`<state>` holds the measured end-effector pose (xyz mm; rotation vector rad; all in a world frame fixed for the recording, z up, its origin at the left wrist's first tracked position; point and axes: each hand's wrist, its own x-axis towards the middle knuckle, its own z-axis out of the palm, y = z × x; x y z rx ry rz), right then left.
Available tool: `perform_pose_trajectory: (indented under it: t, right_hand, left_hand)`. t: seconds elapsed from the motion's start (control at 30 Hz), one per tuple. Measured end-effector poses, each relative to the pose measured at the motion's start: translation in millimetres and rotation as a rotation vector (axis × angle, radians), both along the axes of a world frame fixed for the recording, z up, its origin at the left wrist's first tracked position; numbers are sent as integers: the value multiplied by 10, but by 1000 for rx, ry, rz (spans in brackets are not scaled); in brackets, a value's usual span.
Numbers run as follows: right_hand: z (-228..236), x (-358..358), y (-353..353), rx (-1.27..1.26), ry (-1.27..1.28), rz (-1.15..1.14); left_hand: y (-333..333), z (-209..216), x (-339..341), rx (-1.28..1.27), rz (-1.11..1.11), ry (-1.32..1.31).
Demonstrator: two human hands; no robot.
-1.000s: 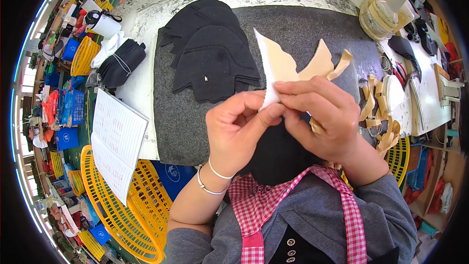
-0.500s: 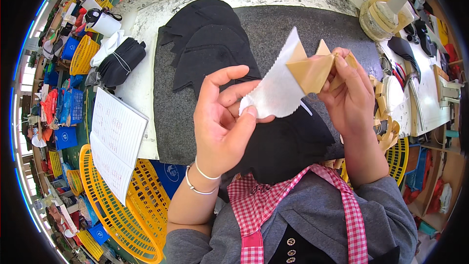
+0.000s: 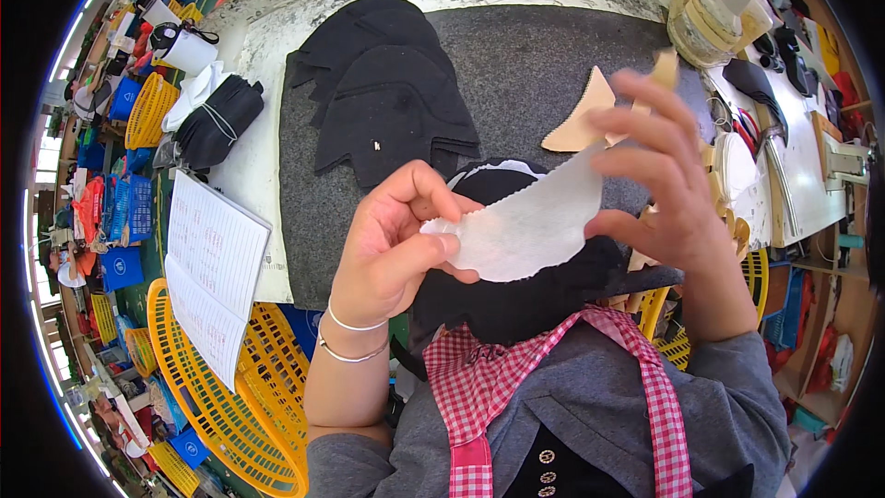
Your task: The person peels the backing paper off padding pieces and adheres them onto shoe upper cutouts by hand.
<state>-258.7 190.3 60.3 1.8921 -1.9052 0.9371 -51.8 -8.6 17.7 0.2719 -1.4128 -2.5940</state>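
My left hand (image 3: 392, 244) pinches the left end of a white fabric piece (image 3: 530, 231) with zigzag-cut edges. Stretched out and partly blurred, the fingers of my right hand (image 3: 659, 161) spread at the piece's right end; whether the thumb touches it I cannot tell. A blurred tan strip of backing paper (image 3: 665, 69) is just beyond those fingertips. Below the white piece lie black fabric pieces (image 3: 516, 304), one with a white edge. A tan zigzag-edged piece (image 3: 583, 118) rests on the dark grey mat (image 3: 525, 55).
Black cut pieces (image 3: 383, 97) overlap in a stack on the mat's left. An open notebook (image 3: 217, 267) lies beside a tied black bundle (image 3: 221, 120). Yellow baskets (image 3: 230, 387) stand below the table's left edge. A glue pot (image 3: 714, 18) sits at the far right, near scissors (image 3: 745, 124).
The tan backing paper has come off the white piece and is away by my right fingers, which have opened. The white piece has turned flatter and come lower.
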Motion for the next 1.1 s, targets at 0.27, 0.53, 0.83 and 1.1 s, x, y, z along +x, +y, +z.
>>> perform_pose_trajectory:
  t: [0.27,0.53,0.83,1.1]
  right_hand:
    - [-202,91,-126,147,-625,135]
    - [-184,134,-62,309,-1068,30]
    - [-361,240,-119,504,-1026,-139]
    - [-446,268,-193,439,-871,-119]
  left_hand:
    - [24,-84,223,446,130,70]
    - [346,49,261,-587,365,-290]
    - [367,-119,226,-796,332,-477]
    - [326,-63,171,-1072,294,-481]
